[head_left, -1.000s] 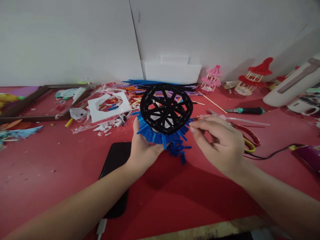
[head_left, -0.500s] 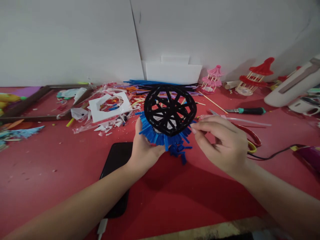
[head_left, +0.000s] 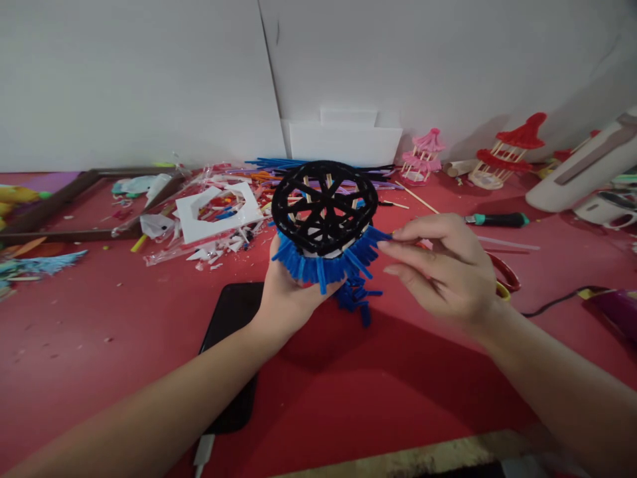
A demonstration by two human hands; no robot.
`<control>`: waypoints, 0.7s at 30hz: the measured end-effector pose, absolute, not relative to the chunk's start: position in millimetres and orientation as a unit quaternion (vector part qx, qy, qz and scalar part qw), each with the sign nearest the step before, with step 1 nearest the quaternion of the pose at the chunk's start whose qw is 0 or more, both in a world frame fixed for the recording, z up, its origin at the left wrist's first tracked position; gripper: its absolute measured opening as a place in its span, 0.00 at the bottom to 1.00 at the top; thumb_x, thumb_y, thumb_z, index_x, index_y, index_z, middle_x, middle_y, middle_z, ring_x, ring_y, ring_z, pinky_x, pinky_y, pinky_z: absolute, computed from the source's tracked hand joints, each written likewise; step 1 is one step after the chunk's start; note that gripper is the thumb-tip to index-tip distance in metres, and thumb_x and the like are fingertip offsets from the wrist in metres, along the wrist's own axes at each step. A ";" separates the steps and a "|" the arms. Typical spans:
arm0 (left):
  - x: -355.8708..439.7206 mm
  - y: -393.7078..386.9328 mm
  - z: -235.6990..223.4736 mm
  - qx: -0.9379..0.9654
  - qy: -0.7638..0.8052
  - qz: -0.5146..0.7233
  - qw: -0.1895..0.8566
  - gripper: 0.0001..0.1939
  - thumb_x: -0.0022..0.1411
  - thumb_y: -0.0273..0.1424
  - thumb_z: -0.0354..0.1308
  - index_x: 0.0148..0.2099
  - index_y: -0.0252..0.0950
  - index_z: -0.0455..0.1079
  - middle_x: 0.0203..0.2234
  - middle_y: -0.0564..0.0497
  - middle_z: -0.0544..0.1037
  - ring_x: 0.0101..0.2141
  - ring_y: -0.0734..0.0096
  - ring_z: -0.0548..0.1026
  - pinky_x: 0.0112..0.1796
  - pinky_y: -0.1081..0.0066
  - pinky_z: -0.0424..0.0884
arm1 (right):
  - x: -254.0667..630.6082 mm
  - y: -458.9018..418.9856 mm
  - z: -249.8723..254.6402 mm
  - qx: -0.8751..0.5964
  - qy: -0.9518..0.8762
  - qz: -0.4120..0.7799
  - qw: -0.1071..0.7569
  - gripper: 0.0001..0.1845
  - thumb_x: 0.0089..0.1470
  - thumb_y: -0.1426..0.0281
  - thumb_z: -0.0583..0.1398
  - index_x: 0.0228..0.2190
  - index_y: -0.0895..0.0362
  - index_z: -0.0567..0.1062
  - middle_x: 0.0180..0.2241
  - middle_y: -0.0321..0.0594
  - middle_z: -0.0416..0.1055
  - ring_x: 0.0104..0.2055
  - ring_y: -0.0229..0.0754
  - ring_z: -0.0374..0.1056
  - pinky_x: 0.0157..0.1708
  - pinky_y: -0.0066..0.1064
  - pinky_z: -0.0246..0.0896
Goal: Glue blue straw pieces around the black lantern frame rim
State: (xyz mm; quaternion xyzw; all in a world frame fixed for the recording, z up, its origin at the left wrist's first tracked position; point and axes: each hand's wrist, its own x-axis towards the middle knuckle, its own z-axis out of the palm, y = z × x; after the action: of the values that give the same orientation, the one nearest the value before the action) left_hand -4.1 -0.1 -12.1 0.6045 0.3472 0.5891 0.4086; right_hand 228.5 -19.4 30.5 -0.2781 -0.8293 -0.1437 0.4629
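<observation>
My left hand (head_left: 288, 295) is wrapped round the underside of a small pavilion model made of pipe cleaners and sticks. A black spoked ring (head_left: 326, 207) forms its top. Below the ring, a fringe of short blue pipe-cleaner pieces (head_left: 323, 269) sticks outward. My right hand (head_left: 442, 269) is at the model's right side, thumb apart from the fingers. Its fingertips touch the end of one blue piece (head_left: 377, 235) of the fringe without a visible grip. Loose blue cuttings (head_left: 355, 295) lie on the table beneath. My left fingers are partly hidden behind the model.
The red table (head_left: 398, 398) holds a black phone (head_left: 231, 398) with a cable, a white cut-out board (head_left: 192, 229), coloured scraps and a brown frame (head_left: 74, 236). Behind stand pink (head_left: 422, 156) and red (head_left: 507, 153) pavilions. A craft knife (head_left: 500, 220) and scissors (head_left: 505, 271) lie right.
The model has shifted left and slightly up, tilting so more of the blue fringe shows. My right thumb has parted from the fingers, which now meet a blue piece.
</observation>
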 end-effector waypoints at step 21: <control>-2.1 -3.7 -4.1 0.627 0.334 0.546 0.444 0.22 0.48 0.43 0.79 0.39 0.41 0.74 0.31 0.50 0.81 0.49 0.48 0.81 0.57 0.41 0.76 | 235.7 -13.6 27.9 -0.241 -0.826 -0.213 0.462 0.16 0.55 0.79 0.70 0.45 0.54 0.82 0.43 0.43 0.78 0.44 0.46 0.74 0.44 0.42 0.74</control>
State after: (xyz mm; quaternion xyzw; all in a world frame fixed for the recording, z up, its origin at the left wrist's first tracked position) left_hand -2.1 -3.7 -4.1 0.6274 0.3336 0.5462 0.4435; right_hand 235.7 -13.6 27.9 -0.2413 -0.8262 -0.2134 0.4622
